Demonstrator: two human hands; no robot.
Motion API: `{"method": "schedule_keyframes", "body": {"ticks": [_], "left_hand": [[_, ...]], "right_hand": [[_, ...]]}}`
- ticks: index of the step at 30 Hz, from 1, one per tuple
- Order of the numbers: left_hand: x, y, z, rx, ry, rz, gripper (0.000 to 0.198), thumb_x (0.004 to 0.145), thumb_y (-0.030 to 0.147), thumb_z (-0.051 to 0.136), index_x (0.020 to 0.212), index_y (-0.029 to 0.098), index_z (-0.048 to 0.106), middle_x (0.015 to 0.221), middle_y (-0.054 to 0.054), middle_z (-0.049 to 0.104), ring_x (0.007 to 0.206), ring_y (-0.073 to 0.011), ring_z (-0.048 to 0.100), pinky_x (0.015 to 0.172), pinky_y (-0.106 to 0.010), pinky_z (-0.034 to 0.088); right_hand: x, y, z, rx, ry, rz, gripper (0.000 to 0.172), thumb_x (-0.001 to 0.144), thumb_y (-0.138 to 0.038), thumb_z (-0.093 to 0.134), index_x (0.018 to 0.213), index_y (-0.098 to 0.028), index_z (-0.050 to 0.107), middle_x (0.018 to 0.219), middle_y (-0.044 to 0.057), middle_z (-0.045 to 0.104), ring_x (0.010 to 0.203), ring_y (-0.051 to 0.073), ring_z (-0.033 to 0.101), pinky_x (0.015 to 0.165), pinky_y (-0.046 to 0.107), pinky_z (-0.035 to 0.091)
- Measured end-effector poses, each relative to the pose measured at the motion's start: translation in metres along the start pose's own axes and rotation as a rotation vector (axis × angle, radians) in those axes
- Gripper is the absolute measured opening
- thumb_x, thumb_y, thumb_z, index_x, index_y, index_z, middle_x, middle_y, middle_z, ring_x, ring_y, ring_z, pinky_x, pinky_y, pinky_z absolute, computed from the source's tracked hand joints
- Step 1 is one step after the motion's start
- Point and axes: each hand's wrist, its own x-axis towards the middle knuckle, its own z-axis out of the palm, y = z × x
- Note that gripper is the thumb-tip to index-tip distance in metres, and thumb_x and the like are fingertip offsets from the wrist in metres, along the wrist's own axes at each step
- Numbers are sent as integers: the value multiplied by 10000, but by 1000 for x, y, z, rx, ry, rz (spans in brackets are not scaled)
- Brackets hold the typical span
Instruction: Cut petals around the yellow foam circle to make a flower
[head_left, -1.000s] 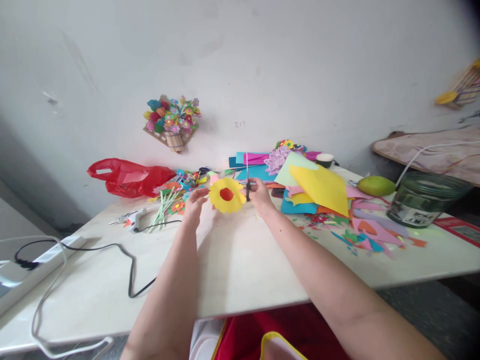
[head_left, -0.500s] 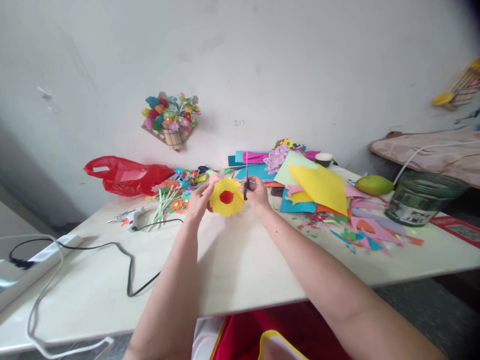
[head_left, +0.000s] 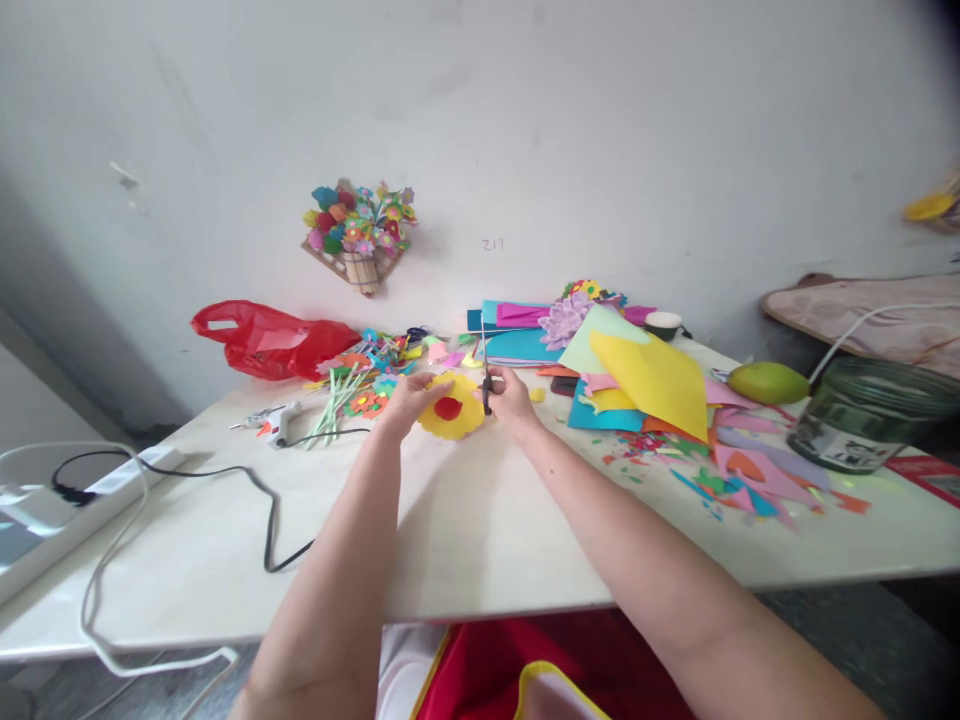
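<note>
A round yellow flower [head_left: 455,424] with a scalloped edge and a red centre [head_left: 448,407] is held by its left side in my left hand [head_left: 407,402]. My right hand [head_left: 511,393] grips black-handled scissors [head_left: 485,385], their blades pointing up and away, just right of the flower. The two hands are close together above the table. A small yellow scrap [head_left: 537,395] lies right of my right hand.
Left are a red plastic bag [head_left: 277,345], green stems [head_left: 332,405], a glue gun [head_left: 281,425] with its cord and a power strip [head_left: 112,495]. Right are coloured sheets [head_left: 652,375], scraps, a mango [head_left: 769,382] and a glass jar [head_left: 855,410].
The view has shifted, so the scene sits slightly further right. My hands and the flower are a little lower against the background, and the flower is tilted more. The scissors stay in my right hand.
</note>
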Motion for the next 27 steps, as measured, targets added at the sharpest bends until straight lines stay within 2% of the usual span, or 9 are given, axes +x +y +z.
{"method": "schedule_keyframes", "body": {"ticks": [8,10,12,14,17,19,23,25,27], "left_hand": [[9,7,-2,226,-118,13,308,587,448,717,673,158,658,572,-32,621,492,-159,556,451,-242,377],[10,11,1,273,5,107,307,595,450,711,730,175,688,670,-51,663,588,-181,591,510,-250,402],[7,16,3,327,266,239,289,628,455,686,759,198,698,789,-66,693,726,-204,619,587,-252,419],[0,23,6,426,490,225,304,693,487,610,673,192,681,678,-69,671,683,-214,617,572,-261,402],[-18,34,10,419,442,106,374,759,490,516,610,180,661,512,-47,598,504,-192,579,509,-266,374],[-31,42,15,483,460,104,335,739,457,550,584,177,650,467,-45,565,533,-206,589,520,-268,374],[-47,56,22,564,799,250,290,745,431,552,668,176,667,569,-66,616,726,-241,628,597,-279,408],[-48,55,25,486,665,205,330,769,448,514,676,172,670,528,-59,607,645,-224,631,561,-274,418],[-45,48,28,378,363,16,351,767,449,508,656,159,671,450,-55,580,500,-212,606,473,-273,407]], "right_hand": [[0,-7,-6,-36,-63,-1,410,507,-226,697,864,-193,499,614,-57,613,548,108,567,534,241,468],[1,-6,-5,-46,-61,-11,421,501,-245,708,862,-193,499,596,-63,605,540,113,565,532,251,470],[2,-5,-3,-47,-24,-10,425,508,-269,709,869,-197,495,594,-62,603,529,115,560,520,251,464],[2,-5,-2,-59,29,-14,406,518,-271,696,863,-203,493,592,-63,595,526,114,552,509,243,454],[3,-5,0,-63,81,-14,383,525,-262,673,856,-210,487,582,-66,580,523,114,536,495,231,436],[3,-3,1,-52,91,-17,374,532,-260,658,861,-213,486,573,-71,567,515,113,521,486,227,427],[3,1,4,-68,128,-59,340,550,-247,622,863,-213,494,560,-76,540,529,117,513,500,227,426],[4,2,4,-63,159,-66,346,547,-240,619,870,-210,496,588,-65,555,559,125,534,522,233,437],[5,1,3,-46,189,-66,371,547,-241,624,895,-205,500,651,-42,594,609,138,569,558,243,456]]}}
